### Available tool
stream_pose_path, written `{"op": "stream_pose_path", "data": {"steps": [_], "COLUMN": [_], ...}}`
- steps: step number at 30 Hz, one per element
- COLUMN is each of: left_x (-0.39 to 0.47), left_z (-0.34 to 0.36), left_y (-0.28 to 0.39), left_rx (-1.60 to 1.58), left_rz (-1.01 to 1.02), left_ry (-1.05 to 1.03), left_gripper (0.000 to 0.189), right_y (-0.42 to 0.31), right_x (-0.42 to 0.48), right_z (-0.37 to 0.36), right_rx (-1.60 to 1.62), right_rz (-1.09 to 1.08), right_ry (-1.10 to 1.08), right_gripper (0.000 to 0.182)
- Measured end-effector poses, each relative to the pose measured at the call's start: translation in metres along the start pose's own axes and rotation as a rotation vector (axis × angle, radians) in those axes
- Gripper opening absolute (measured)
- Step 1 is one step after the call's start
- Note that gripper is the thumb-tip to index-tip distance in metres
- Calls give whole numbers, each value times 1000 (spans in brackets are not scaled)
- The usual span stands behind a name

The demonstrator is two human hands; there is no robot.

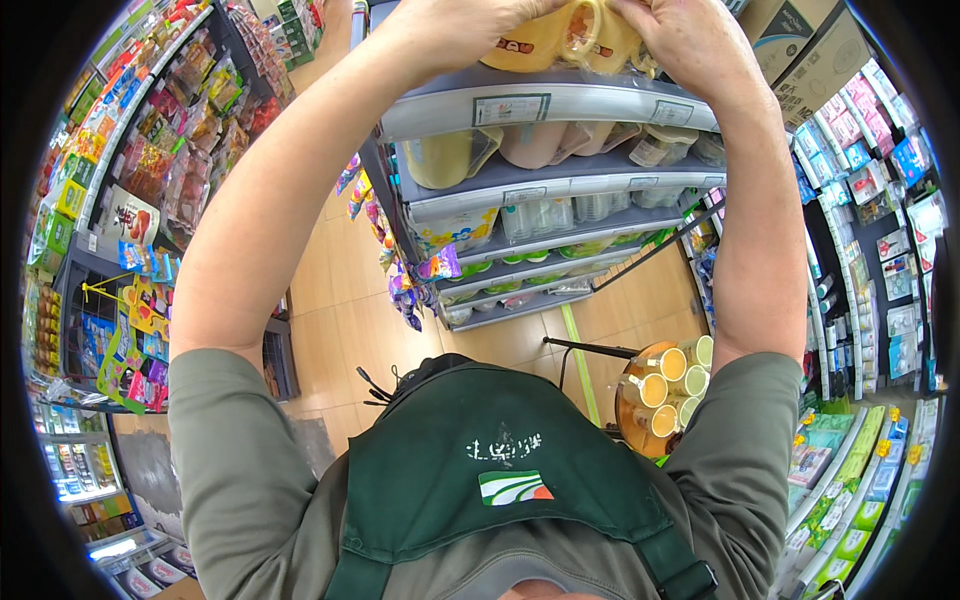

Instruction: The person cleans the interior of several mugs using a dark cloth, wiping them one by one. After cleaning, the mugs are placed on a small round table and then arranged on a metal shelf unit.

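Both my hands reach up to the top shelf at the upper picture edge. My left hand point(469, 26) is cut off there; its thumb side lies against the top of a yellow handled jug point(581, 34) with a printed cartoon. The fingertips of my right hand point(664, 30) close on the same jug's upper right edge. Its other fingers are out of view. Clear film covers part of the jug. Another yellow jug point(517, 46) stands close beside it, below my left hand. The white price rail point(577, 101) runs under them.
Lower shelves hold a pale yellow pitcher point(439, 157), pink pitchers point(532, 142) and clear plastic cups point(536, 217). Snack bags point(409, 281) hang at the shelf's left end. A round wooden stand point(626, 409) carries several mugs at right. A cardboard box point(817, 64) sits upper right.
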State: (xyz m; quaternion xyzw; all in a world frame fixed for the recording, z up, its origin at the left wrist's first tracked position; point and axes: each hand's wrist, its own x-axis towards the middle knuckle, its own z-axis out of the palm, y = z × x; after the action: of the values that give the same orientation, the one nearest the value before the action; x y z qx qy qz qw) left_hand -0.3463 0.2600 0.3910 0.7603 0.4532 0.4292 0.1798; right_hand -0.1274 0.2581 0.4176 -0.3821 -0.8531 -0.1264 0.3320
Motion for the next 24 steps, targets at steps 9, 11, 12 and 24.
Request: {"op": "stream_pose_path", "data": {"steps": [9,11,12,24], "left_x": [-1,-10,-5,-196], "left_z": [-11,-13,-12,122], "left_y": [-36,-32,-42,-27], "left_rx": [-491,-431,-405,-463], "left_rz": [9,-60,-31,346], "left_ry": [-81,-79,-36,-544], "left_gripper": [52,54,57,44], "right_y": [-9,-17,-29,-118], "right_x": [-18,-33,-44,-315], "right_z": [-4,-9,-16,80], "right_rx": [-61,-109,-115,252], "right_rz": [-3,51,79,692], "right_ry": [138,141,146,-278], "right_gripper": [26,27,27,32]}}
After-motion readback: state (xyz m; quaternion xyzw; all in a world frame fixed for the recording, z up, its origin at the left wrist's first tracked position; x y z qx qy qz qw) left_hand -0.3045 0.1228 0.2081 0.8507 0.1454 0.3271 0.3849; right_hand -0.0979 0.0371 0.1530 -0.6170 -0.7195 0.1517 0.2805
